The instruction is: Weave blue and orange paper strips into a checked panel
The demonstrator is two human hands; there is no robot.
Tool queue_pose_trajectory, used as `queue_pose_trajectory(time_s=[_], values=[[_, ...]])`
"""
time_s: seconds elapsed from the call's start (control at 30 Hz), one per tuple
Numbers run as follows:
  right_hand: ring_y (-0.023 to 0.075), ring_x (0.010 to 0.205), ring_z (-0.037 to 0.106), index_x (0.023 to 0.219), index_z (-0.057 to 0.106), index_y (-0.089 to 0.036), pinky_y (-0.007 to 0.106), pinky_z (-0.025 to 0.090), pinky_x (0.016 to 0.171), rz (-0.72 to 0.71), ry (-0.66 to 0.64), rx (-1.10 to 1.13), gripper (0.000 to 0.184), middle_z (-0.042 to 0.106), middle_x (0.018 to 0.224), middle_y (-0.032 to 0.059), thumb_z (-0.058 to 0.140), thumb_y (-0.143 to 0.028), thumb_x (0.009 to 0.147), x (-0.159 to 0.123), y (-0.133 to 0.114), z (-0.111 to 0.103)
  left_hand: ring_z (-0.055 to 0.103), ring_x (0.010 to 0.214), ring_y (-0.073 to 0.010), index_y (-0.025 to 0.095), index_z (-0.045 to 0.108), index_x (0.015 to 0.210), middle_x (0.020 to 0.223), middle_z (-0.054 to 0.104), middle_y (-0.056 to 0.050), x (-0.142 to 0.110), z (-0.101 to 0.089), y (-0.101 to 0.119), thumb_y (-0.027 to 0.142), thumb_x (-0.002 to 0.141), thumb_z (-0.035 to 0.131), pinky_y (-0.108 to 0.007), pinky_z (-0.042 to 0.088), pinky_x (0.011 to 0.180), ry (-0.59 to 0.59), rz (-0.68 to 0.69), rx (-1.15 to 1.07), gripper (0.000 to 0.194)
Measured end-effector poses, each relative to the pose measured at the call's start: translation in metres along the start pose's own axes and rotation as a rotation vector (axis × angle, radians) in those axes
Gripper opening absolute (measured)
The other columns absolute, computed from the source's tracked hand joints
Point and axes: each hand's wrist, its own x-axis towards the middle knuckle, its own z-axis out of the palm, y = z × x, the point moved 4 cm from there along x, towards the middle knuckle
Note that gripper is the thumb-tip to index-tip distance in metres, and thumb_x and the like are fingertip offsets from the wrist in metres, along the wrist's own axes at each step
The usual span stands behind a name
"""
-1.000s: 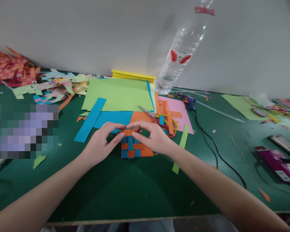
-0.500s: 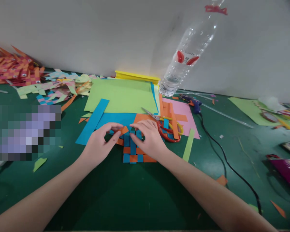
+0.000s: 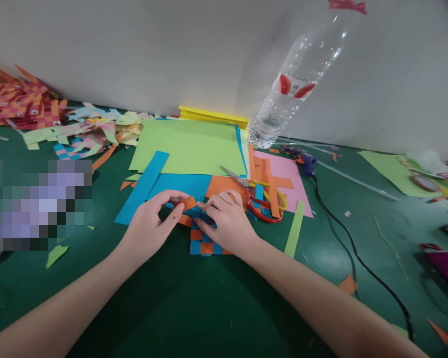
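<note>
A small woven mat of orange and blue paper strips [image 3: 203,241] lies on the green table [image 3: 194,303] in front of me. My left hand [image 3: 151,228] pinches an orange strip end at the mat's upper left corner. My right hand [image 3: 226,223] presses down on the mat's right side, its fingers curled over the blue strips and covering much of the weave.
Red-handled scissors [image 3: 261,201] lie just right of my right hand. Sheets of green [image 3: 188,146], blue, orange and pink [image 3: 287,174] paper lie behind. A clear plastic bottle [image 3: 294,84] stands at the back. A black cable [image 3: 343,238] runs on the right; woven paper pieces [image 3: 26,107] are piled far left.
Both hands have lowered from holding an orange strip raised above the mat to pressing it down onto the weave. The view has shifted slightly left.
</note>
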Motion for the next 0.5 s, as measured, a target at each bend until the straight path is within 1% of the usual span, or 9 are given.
queue_pose_trajectory(time_s=[0.2,0.5], values=[[0.0205,0.082,0.052,0.101,0.068,-0.016,0.042,0.031,0.092,-0.038,0.02,-0.022,0.03,0.061,0.082,0.006,0.05,-0.038,0.091,0.0002,-0.0014,0.0003,0.063,0.092,-0.0209,0.021,0.061,0.101,0.1,0.068,-0.004,-0.0011,-0.0003,-0.0023,0.033,0.089,0.048,-0.032,0.053,0.076,0.011,-0.01,0.001,0.022],[0.0184,0.08,0.05,0.092,0.07,-0.02,0.039,0.03,0.092,-0.066,0.057,0.028,0.025,0.06,0.077,0.003,0.052,-0.037,0.091,-0.0006,-0.001,0.0001,0.062,0.093,-0.0207,0.021,0.062,0.102,0.102,0.067,-0.004,-0.0001,-0.0003,-0.0035,0.034,0.089,0.051,-0.032,0.051,0.077,0.009,-0.044,-0.028,0.021]])
